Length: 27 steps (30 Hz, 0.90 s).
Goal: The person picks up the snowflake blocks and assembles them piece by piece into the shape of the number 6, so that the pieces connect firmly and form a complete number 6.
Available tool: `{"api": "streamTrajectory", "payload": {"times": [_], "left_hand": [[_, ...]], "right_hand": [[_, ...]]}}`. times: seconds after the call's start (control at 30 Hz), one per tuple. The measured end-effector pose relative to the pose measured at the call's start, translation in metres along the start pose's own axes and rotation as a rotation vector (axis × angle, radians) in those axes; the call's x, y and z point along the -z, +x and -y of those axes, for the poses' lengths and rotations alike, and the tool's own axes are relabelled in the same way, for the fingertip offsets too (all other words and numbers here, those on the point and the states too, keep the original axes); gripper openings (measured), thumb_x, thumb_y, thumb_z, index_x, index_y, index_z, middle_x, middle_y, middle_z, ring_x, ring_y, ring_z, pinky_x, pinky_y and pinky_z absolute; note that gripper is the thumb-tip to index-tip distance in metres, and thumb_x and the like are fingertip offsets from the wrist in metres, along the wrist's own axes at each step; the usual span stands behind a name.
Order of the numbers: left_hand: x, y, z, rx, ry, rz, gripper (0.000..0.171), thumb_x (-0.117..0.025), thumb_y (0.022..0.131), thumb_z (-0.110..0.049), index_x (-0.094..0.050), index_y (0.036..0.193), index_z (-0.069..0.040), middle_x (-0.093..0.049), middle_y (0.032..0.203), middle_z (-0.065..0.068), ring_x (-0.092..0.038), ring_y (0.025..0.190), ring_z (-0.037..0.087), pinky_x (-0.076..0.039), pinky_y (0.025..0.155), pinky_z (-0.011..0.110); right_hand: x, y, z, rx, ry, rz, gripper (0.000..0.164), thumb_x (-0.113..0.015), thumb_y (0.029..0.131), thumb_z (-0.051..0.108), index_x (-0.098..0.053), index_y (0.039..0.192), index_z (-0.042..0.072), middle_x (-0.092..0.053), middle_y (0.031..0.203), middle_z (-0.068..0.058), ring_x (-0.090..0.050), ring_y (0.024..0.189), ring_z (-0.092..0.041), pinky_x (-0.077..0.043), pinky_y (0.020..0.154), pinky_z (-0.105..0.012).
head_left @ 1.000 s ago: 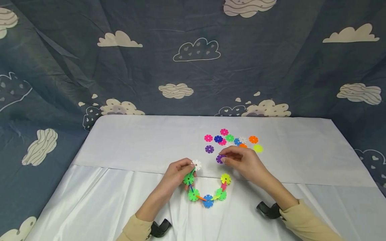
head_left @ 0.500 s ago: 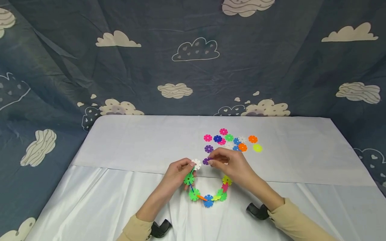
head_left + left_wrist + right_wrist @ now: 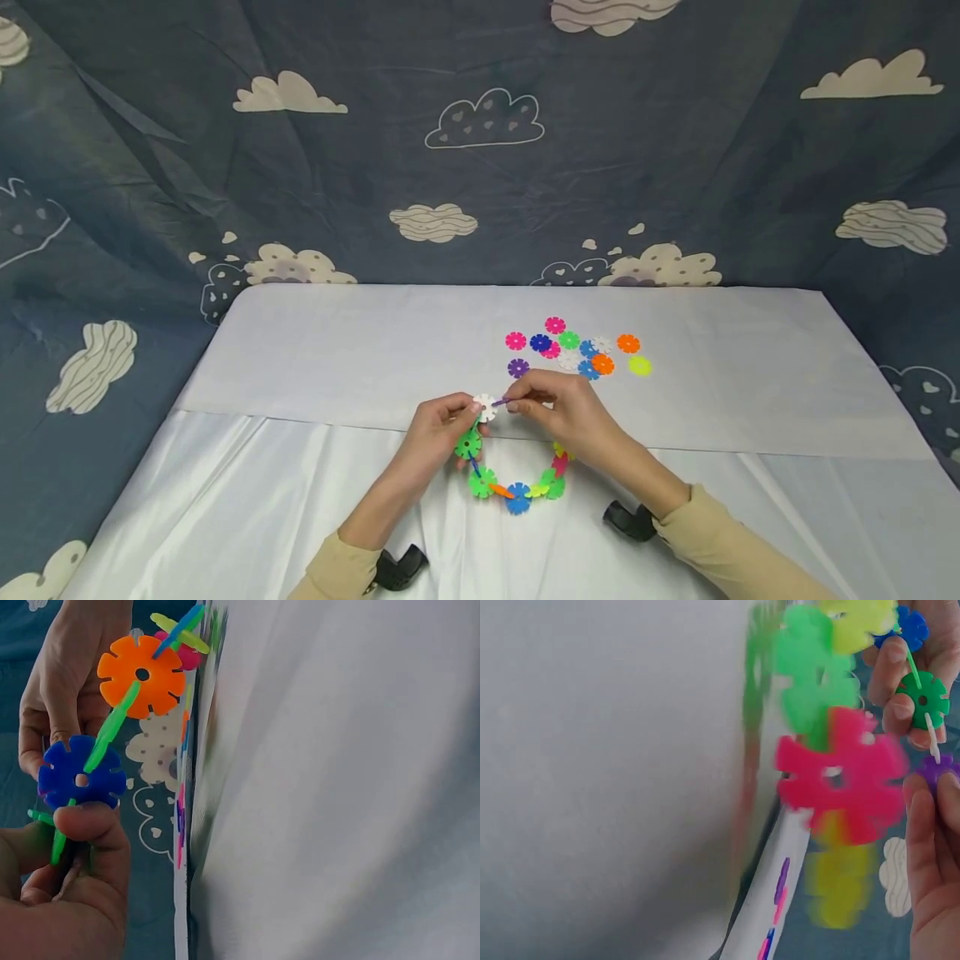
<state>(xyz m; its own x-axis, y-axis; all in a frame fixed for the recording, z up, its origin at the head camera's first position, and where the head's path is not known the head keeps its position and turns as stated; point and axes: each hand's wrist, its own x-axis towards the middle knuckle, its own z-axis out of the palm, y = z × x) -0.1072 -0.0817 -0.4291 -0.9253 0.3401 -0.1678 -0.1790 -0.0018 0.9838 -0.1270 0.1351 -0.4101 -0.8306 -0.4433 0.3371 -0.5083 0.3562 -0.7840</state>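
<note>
A curved chain of slotted flower-shaped discs hangs from my left hand [image 3: 435, 429]. That hand pinches the chain's upper left end, near a white disc [image 3: 486, 407] and a green disc [image 3: 468, 443]. Between thumb and fingers, my right hand [image 3: 566, 408] holds a purple disc [image 3: 501, 402], seen edge-on. The purple disc [image 3: 934, 769] meets the white disc [image 3: 931, 739] in the right wrist view; how deep their slots engage I cannot tell. At the chain's bottom is a blue disc [image 3: 517, 498]. Its other end, a yellow disc [image 3: 562, 450], is partly behind the right hand.
Loose discs lie farther back on the white-covered table [image 3: 337, 358]: a purple one [image 3: 518, 367], an orange one [image 3: 628, 343], a yellow-green one [image 3: 641, 366] and several others. Behind the table hangs a dark cloud-patterned cloth [image 3: 480, 200]. Black wrist mounts [image 3: 401, 568] are on both wrists.
My right hand has moved left, bringing the purple disc from near the loose discs to the white disc. The purple disc has turned edge-on. My left hand has stayed nearly still.
</note>
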Motion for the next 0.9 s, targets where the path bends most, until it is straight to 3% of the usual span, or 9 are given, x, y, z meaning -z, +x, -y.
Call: {"api": "streamTrajectory", "payload": {"times": [0.13,0.27,0.4,0.6,0.9], "left_hand": [[0.0,0.0,0.0,-0.003,0.0,-0.014,0.028,-0.053,0.103,-0.021,-0.063,0.103,0.005,-0.065,0.086,0.016,-0.05,0.052,0.012,-0.043,0.046,0.021],[-0.002,0.001,-0.001,-0.001,-0.025,-0.037,0.025,-0.054,0.103,-0.02,-0.062,0.101,0.004,-0.064,0.086,0.017,-0.052,0.054,0.013,-0.044,0.046,0.022],[-0.005,0.002,-0.002,-0.004,-0.043,-0.037,0.025,-0.055,0.102,-0.021,-0.058,0.098,0.003,-0.061,0.079,0.016,-0.053,0.053,0.015,-0.048,0.049,0.025],[-0.005,0.002,-0.001,0.012,-0.017,-0.053,0.025,-0.057,0.1,-0.021,-0.055,0.094,0.004,-0.056,0.064,0.003,-0.055,0.049,0.015,-0.049,0.058,0.025],[-0.003,-0.001,-0.002,0.013,0.074,-0.012,0.025,-0.059,0.099,-0.022,-0.055,0.091,0.001,-0.048,0.059,0.003,-0.056,0.047,0.019,-0.048,0.06,0.027]], "right_hand": [[-0.003,0.003,-0.001,0.053,0.001,-0.01,0.022,-0.077,0.079,-0.007,-0.073,0.092,0.01,-0.069,0.088,0.009,-0.066,0.084,-0.007,-0.056,0.08,-0.028],[-0.004,0.004,0.001,0.042,-0.012,-0.024,0.021,-0.077,0.081,-0.004,-0.073,0.094,0.012,-0.069,0.09,0.011,-0.066,0.086,-0.007,-0.055,0.08,-0.028],[-0.005,0.004,0.004,-0.019,-0.037,-0.029,0.025,-0.078,0.083,0.002,-0.072,0.103,0.015,-0.068,0.096,0.012,-0.065,0.09,-0.005,-0.055,0.08,-0.027],[0.001,0.0,0.003,-0.139,-0.067,-0.025,0.035,-0.075,0.088,0.01,-0.065,0.121,0.017,-0.067,0.114,0.007,-0.064,0.098,-0.007,-0.055,0.081,-0.029],[0.026,-0.013,-0.017,-0.268,-0.112,-0.044,0.031,-0.07,0.093,0.012,-0.064,0.123,0.012,-0.067,0.114,0.004,-0.063,0.099,-0.013,-0.054,0.083,-0.036]]}}
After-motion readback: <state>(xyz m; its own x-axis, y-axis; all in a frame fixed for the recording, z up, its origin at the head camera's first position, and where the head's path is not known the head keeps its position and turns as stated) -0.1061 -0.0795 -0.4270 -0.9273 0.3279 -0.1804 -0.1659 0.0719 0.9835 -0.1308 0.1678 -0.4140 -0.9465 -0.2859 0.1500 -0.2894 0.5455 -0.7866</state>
